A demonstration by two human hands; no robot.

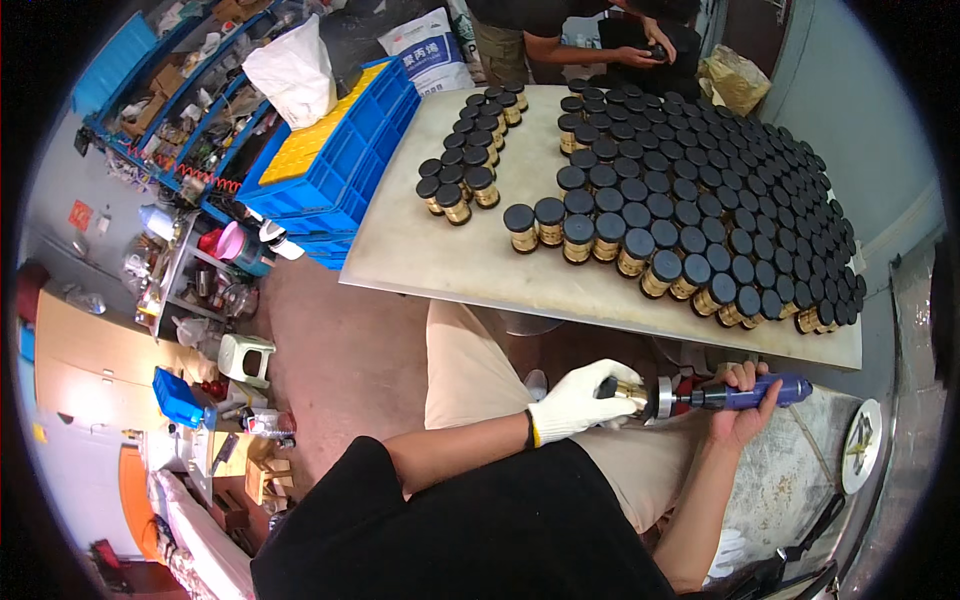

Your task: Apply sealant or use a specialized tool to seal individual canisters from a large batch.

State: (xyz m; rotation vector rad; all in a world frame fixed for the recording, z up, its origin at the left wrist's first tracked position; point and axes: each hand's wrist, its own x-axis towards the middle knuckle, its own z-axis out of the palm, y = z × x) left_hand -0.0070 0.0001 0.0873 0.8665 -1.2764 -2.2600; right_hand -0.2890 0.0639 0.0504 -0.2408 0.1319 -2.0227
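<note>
My left hand, in a white knitted glove, is closed round a small jar with a gold label, held sideways above my lap. My bare right hand grips a purple power screwdriver with a dark shaft. On the driver's front sits a round silver-and-red head, which meets the right end of the jar. Whether the head is pressed tight on the jar I cannot tell. Beyond my hands stands a pale table with many upright black-lidded jars.
Blue crates with yellow contents are stacked left of the table. Across it, a co-worker's hands hold a small dark thing. At right lie a white plate and a black-handled tool. A pale stool stands on the floor.
</note>
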